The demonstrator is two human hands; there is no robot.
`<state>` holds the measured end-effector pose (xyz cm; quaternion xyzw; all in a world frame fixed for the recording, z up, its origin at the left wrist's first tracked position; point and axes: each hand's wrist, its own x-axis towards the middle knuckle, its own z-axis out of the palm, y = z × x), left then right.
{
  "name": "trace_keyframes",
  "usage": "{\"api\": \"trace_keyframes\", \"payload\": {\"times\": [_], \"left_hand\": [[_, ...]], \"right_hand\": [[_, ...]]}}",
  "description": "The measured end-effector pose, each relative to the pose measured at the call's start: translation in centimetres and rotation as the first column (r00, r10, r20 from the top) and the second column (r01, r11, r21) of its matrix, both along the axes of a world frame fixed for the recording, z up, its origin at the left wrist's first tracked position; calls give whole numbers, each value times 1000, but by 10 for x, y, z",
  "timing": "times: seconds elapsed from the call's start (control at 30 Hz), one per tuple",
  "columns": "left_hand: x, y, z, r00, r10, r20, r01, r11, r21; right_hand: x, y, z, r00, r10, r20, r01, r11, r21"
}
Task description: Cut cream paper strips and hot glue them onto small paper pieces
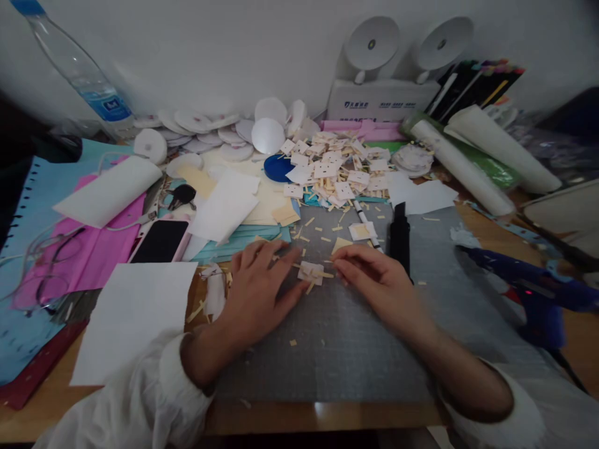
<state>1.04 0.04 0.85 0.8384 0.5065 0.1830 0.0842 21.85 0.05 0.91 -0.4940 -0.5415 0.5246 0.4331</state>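
Two hands flat | left hand, right hand touching paper square between them

Dim, cool and even light, perhaps from overhead, leaves only soft shadows under the left hand and right hand. The wide lens bends the edges: the water bottle leans, corners darken. The blue glue gun is blurred; no strong glare
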Motion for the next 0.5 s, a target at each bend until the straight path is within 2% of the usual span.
{"api": "trace_keyframes", "payload": {"times": [0.17, 0.23, 0.3, 0.4, 0.5], "left_hand": [[6, 1, -4, 997, -71, -14, 71, 997, -35], [6, 2, -4, 997, -66, 46, 69, 996, -50], [5, 2, -4, 981, -69, 179, 88, 991, -103], [4, -1, -2, 881, -48, 471, 188, 949, -255], [1, -6, 2, 758, 53, 650, 297, 859, -417]], "right_hand": [[-4, 3, -5, 995, 10, 100, -13, 1000, 28], [-5, 3, -6, 993, 26, 116, -32, 998, 52], [-5, 3, -6, 992, 49, 113, -57, 996, 72], [-3, 2, -4, 995, 95, 41, -98, 992, 76], [-1, 0, -2, 976, 149, -160, -149, 989, 12]]}}
